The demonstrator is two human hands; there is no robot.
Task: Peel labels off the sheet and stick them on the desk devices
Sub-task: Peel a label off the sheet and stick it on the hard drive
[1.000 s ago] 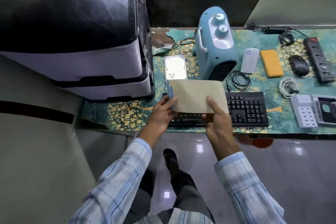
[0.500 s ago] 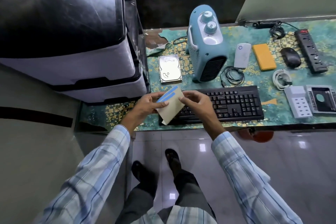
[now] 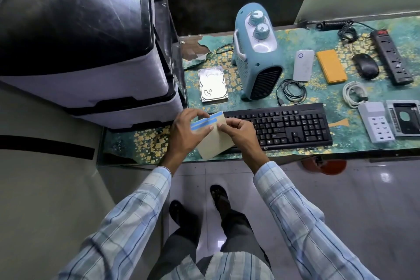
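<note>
Sheet: the sheet [image 3: 214,143] looked thin, light and floppy.
Labels: the blue labels [image 3: 205,122] probably lift best from a corner.
Hold: the left hand [image 3: 181,136] pinched its top edge; the right hand [image 3: 238,128] pinched beside it.

Tan label sheet [image 3: 216,143], tilted, held over black keyboard [image 3: 291,125] left end (two blue strip labels [image 3: 204,123] along upper edge).
</note>
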